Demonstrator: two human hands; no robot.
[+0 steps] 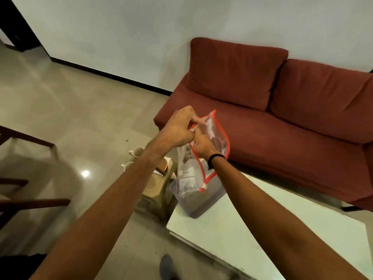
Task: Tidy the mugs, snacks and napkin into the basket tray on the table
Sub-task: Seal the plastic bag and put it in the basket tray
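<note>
Head view: both hands raised above the table's far corner. Left hand closed, pinching the top edge of a clear bag with red trim; right hand closed on the same bag lower down. Contents blurred, probably snacks. Bag hangs over the translucent tray, which sits right at the corner of the pale table. Two mugs on a low stool just left of the table. Red sofa near behind; open floor left.
</note>
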